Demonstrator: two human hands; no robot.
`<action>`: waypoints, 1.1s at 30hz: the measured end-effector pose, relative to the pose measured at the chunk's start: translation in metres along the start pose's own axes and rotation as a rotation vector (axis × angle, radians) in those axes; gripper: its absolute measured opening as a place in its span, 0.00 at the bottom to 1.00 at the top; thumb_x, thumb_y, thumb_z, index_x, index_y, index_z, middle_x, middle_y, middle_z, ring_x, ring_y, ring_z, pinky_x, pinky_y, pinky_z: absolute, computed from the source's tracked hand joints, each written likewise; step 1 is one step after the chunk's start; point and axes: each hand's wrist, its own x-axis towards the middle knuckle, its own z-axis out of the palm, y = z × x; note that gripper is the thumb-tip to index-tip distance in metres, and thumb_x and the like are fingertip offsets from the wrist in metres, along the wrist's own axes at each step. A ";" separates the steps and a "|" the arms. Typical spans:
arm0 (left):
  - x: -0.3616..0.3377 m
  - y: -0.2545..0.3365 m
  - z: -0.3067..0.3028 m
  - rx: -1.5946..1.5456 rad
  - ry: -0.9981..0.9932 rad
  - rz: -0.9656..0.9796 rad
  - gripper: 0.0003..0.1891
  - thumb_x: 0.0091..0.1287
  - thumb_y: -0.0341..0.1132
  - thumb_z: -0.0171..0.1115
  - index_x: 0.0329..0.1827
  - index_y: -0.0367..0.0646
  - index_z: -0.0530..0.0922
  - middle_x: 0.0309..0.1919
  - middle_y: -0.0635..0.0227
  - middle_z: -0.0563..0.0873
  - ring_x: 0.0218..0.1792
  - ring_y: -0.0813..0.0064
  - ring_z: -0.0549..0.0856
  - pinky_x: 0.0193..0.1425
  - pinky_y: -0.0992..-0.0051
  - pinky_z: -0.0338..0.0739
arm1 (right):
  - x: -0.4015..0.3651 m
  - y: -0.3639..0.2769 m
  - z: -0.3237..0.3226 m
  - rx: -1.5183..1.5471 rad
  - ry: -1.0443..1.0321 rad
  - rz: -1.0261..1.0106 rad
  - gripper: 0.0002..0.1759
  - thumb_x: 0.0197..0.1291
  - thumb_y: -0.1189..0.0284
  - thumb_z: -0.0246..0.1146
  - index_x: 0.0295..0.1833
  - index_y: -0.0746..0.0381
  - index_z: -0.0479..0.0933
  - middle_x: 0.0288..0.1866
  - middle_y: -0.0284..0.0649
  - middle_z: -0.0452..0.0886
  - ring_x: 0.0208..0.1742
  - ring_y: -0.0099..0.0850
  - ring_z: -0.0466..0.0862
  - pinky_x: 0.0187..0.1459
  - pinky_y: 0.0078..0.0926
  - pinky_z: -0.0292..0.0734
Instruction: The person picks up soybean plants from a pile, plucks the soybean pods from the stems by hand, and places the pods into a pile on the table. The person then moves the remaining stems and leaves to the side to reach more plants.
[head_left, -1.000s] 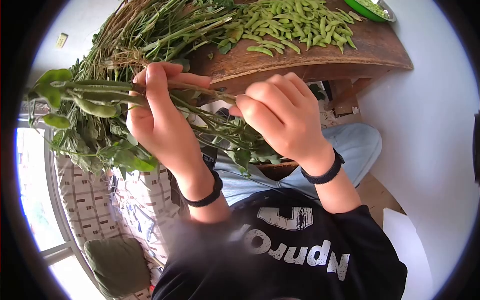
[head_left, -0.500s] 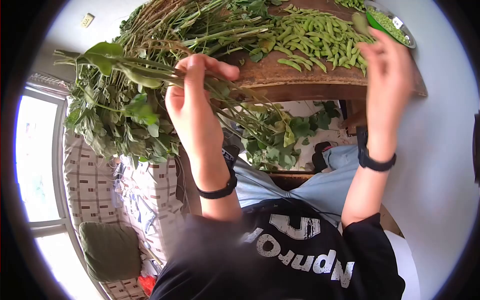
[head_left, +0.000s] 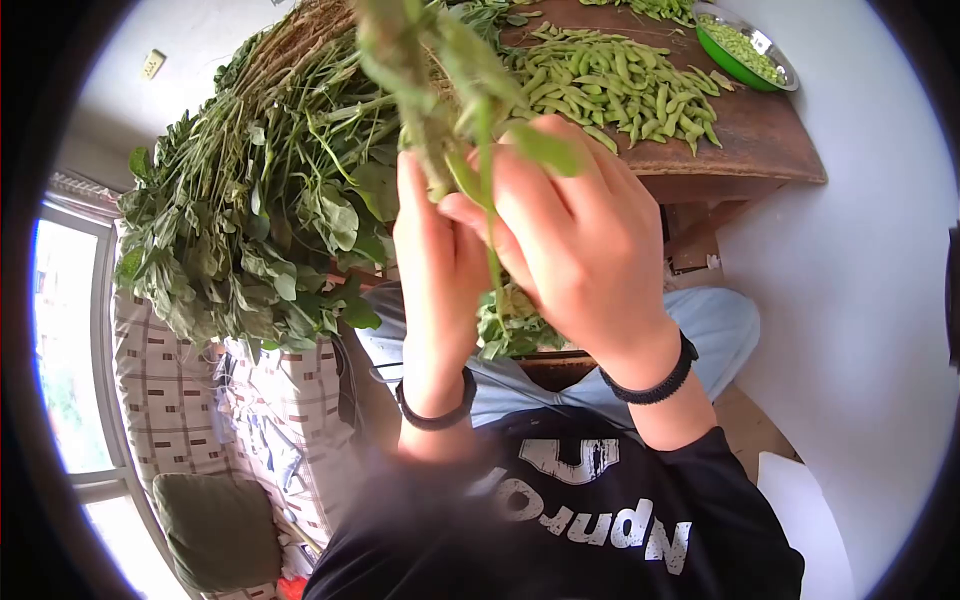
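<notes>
Raised close to the camera, a soybean stalk [head_left: 425, 110] with green pods and leaves stands nearly upright and is blurred. My left hand [head_left: 435, 260] is closed around its lower part. From the other side my right hand [head_left: 590, 240] meets it, thumb and fingers pinched at a bean pod [head_left: 462, 175] on the stalk. Its fingertips are partly hidden by leaves and pods in front. Beyond my hands, a heap of picked bean pods [head_left: 630, 85] lies on the wooden table [head_left: 770, 140].
A large pile of bean plants [head_left: 260, 180] hangs over the table's left side. At the back right stands a green-and-silver bowl [head_left: 735, 65] of shelled beans. Stripped leaves [head_left: 515, 330] lie below, near my knees. A checked sofa [head_left: 170, 390] with a green cushion [head_left: 215, 530] is at left.
My right hand has come from the pod heap to the stalk. My left hand has turned the stalk from lying sideways to upright and moved it toward the middle.
</notes>
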 end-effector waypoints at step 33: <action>0.004 0.046 -0.029 -0.719 0.199 -0.090 0.13 0.79 0.37 0.43 0.46 0.34 0.70 0.38 0.45 0.83 0.46 0.48 0.85 0.61 0.48 0.78 | -0.054 -0.008 -0.008 0.190 -0.275 0.129 0.16 0.49 0.63 0.71 0.35 0.59 0.72 0.34 0.36 0.74 0.35 0.34 0.78 0.35 0.29 0.74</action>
